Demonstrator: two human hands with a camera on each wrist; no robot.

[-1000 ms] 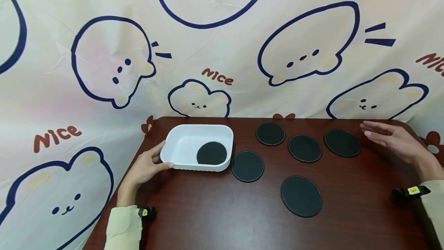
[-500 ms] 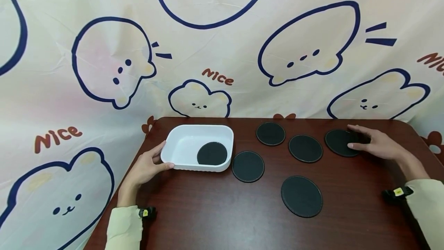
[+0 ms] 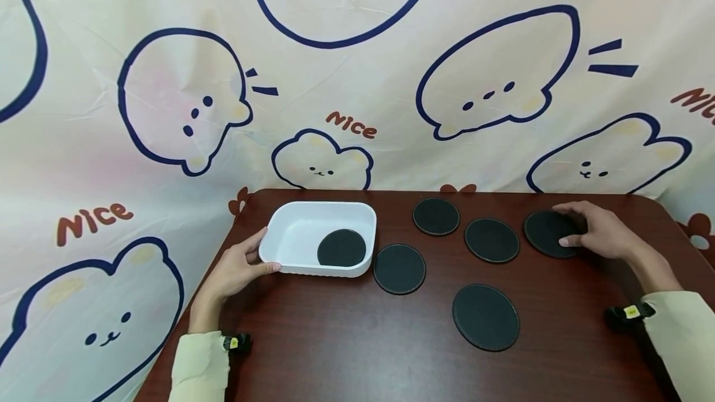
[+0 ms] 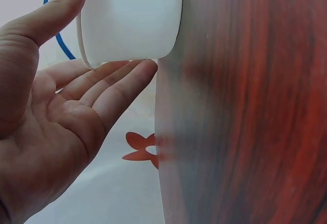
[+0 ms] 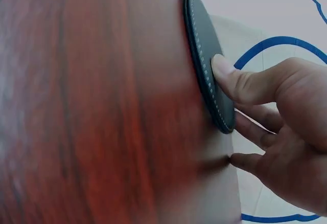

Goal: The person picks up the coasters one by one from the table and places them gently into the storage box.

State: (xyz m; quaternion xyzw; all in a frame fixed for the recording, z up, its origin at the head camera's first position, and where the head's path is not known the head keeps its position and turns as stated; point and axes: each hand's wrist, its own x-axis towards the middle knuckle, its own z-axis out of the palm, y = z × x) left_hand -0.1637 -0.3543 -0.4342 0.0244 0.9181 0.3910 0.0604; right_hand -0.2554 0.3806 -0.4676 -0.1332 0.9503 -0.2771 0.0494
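Note:
A white rectangular tray (image 3: 304, 234) stands at the table's left back, a round black coaster (image 3: 342, 248) lying inside it. My left hand (image 3: 237, 265) holds the tray's left end, thumb at the front rim and fingers along the side. In the left wrist view the fingertips (image 4: 148, 68) touch the tray's corner (image 4: 133, 24). At the right back, my right hand (image 3: 606, 234) grips another black coaster (image 3: 546, 231) by its right part. The right wrist view shows the thumb (image 5: 230, 75) on the stitched coaster's (image 5: 204, 45) top; other fingers are partly hidden behind its edge.
More black coasters lie apart on the brown table (image 3: 363, 340): one beside the tray (image 3: 399, 268), one at the back (image 3: 436, 216), one right of that (image 3: 491, 240) and one nearer the front (image 3: 485, 317). A printed cloth (image 3: 357, 79) hangs behind the table.
My right hand has moved left from beside the far-right coaster onto it, and its fingers have closed on it. That coaster has shifted slightly toward the front. The left hand and tray stay put.

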